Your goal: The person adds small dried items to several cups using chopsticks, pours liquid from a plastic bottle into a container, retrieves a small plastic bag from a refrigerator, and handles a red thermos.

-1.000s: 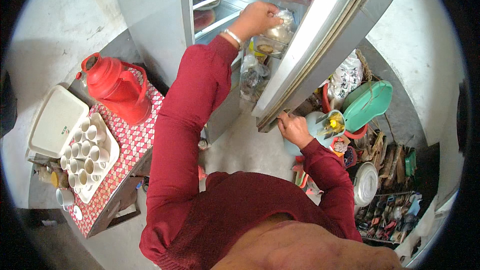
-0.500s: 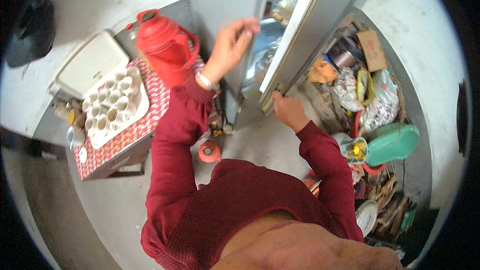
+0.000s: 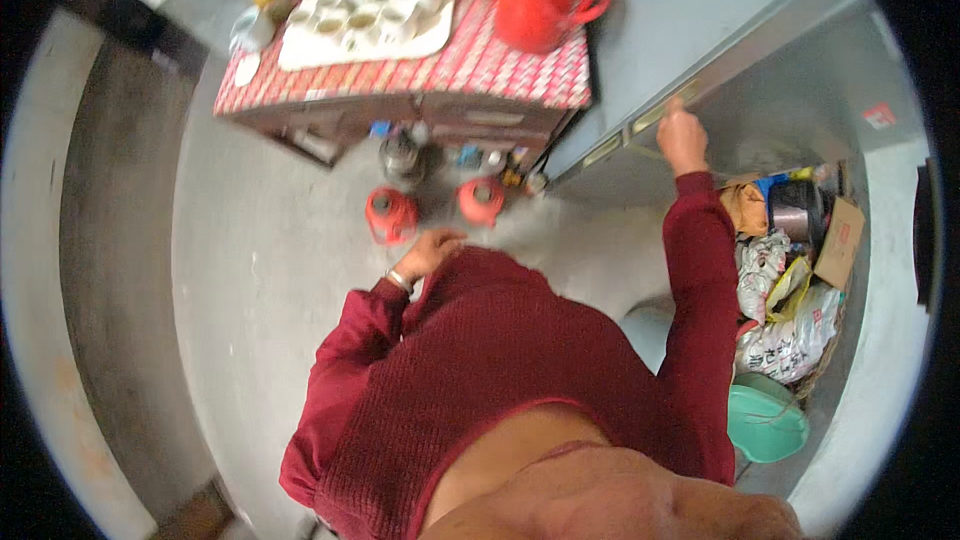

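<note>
My right hand (image 3: 683, 140) is at the recessed handle (image 3: 650, 118) on the edge of a grey refrigerator door (image 3: 770, 100), its fingers closed on it. That door now lies nearly flush with the refrigerator, and the inside is hidden. My left hand (image 3: 430, 255), with a pale band at the wrist, is low in front of my body by the hem of my maroon sweater (image 3: 490, 320). Its fingers are loosely stretched and hold nothing I can see. Beyond it, two red flasks (image 3: 390, 213) stand on the floor near a dark metal pot or kettle (image 3: 402, 157).
A cabinet with a red-and-white checked cloth (image 3: 350, 88) bears a white tray (image 3: 290, 55) of several cups and a large red thermos (image 3: 540, 0). At right, plastic bags (image 3: 795, 340), a cardboard box (image 3: 840, 245) and a green basin (image 3: 765, 425) line the wall.
The refrigerator door has swung from open to nearly or fully closed with my right hand on it. My left hand has dropped from beside the opening to my body. The view has turned left.
</note>
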Demonstrator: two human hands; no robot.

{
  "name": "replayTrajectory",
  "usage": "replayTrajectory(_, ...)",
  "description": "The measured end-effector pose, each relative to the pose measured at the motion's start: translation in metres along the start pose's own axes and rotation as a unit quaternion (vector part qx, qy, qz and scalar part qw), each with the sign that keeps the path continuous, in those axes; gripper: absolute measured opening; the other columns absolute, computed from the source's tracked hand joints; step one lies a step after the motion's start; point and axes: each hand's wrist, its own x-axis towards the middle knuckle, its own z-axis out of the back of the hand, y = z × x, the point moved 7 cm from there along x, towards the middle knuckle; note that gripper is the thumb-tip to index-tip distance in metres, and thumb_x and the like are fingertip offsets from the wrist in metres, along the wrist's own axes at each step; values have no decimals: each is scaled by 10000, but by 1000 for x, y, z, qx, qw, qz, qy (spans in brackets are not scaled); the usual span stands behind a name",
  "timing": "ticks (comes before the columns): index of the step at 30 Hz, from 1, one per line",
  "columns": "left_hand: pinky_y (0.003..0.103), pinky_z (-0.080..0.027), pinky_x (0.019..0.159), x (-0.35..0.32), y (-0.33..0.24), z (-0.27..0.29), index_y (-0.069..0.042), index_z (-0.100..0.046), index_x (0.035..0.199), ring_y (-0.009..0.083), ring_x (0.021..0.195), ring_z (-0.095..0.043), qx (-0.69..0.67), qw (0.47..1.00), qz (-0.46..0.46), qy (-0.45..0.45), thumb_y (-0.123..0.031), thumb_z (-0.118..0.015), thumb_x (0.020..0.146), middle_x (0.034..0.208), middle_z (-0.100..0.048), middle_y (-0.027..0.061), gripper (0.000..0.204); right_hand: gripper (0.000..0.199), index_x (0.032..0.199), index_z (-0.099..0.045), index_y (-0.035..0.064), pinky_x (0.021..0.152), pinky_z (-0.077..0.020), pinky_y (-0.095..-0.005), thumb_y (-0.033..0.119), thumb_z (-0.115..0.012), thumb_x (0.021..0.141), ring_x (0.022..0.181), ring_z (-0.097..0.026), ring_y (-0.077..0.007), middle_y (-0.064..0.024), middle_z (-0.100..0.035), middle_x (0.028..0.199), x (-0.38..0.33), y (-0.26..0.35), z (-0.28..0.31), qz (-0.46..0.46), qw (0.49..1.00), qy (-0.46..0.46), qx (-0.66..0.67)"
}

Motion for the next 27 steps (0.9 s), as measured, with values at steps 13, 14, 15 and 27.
replayTrajectory(13, 321, -464, 812, -126, 30, -1, 28, -557, 1103, 211, 897, -591, 165, 986, -4, -27, -140, -521, 872, 978, -628, 151, 288, 379, 1094, -587, 33, 749, -483, -382, 165, -630, 742, 824, -636, -294, -197, -644, 920, -239, 111, -261, 53, 867, 385, 311)
replayTrajectory(14, 321, -472, 779, -134, 38, 6, 27, -548, 1121, 211, 855, -593, 173, 984, -23, -40, -143, -519, 878, 966, -624, 141, 298, 370, 1086, -593, 34, 750, -483, -379, 172, -628, 744, 828, -634, -291, -192, -645, 924, -259, 120, -275, 41, 859, 399, 319)
replayTrajectory(15, 320, -472, 772, -141, 47, 12, 24, -541, 1133, 209, 847, -591, 171, 985, -13, -37, -142, -518, 880, 962, -621, 138, 304, 361, 1077, -598, 35, 750, -483, -376, 178, -627, 747, 833, -633, -288, -186, -646, 928, -282, 131, -289, 26, 848, 419, 323)
replayTrajectory(27, 332, -469, 795, -248, 144, 197, -12, -523, 1174, 260, 916, -607, 194, 979, 63, -29, -159, -510, 892, 1024, -614, 191, 319, 348, 1039, -614, 33, 794, -473, -365, 235, -606, 755, 883, -609, -287, -163, -640, 946, -356, 372, -365, -38, 865, 370, 336)
